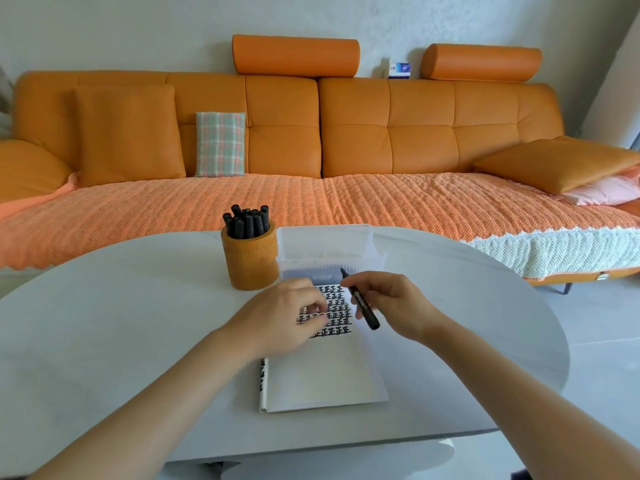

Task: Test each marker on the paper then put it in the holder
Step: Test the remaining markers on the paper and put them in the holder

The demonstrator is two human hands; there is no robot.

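Orange holder (pixel 251 261), packed with black markers (pixel 247 221), stands at eleven o'clock from the paper (pixel 322 375). The left hand (pixel 284 317) curls over the inked rows, contents unclear. The right hand (pixel 391 303) pinches the marker (pixel 362 303) above the paper's far right corner, its bare tip pointing to eleven and its tail to five.

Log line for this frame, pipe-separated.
right hand: holds black marker, tip up, off paper | left hand: over paper, grip unclear | holder: capped markers inside
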